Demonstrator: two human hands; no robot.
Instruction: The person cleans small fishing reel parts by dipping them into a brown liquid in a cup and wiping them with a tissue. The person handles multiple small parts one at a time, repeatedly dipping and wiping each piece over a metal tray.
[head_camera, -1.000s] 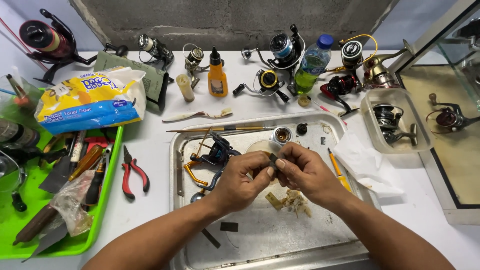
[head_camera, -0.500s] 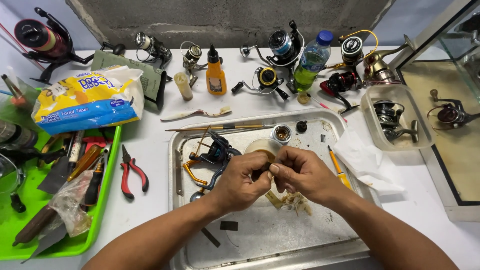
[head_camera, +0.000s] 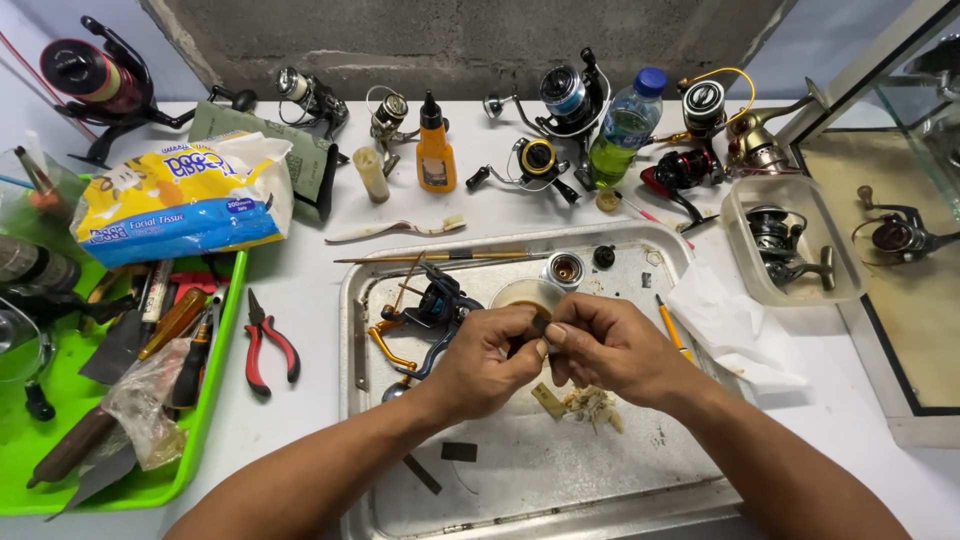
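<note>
Head view: over the metal tray (head_camera: 400, 505), left hand (head_camera: 487, 362) and right hand (head_camera: 612, 348) meet, fingers (head_camera: 528, 330) of both pinching one small dark part (head_camera: 537, 326); a stripped fishing reel (head_camera: 432, 305) lies just left, red pliers (head_camera: 266, 340) further left on the table

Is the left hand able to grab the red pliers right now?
Probably not at once. The left hand is busy pinching a small part together with the right hand over the metal tray. The red pliers lie in the open beside the tray, with nothing covering them.
</note>
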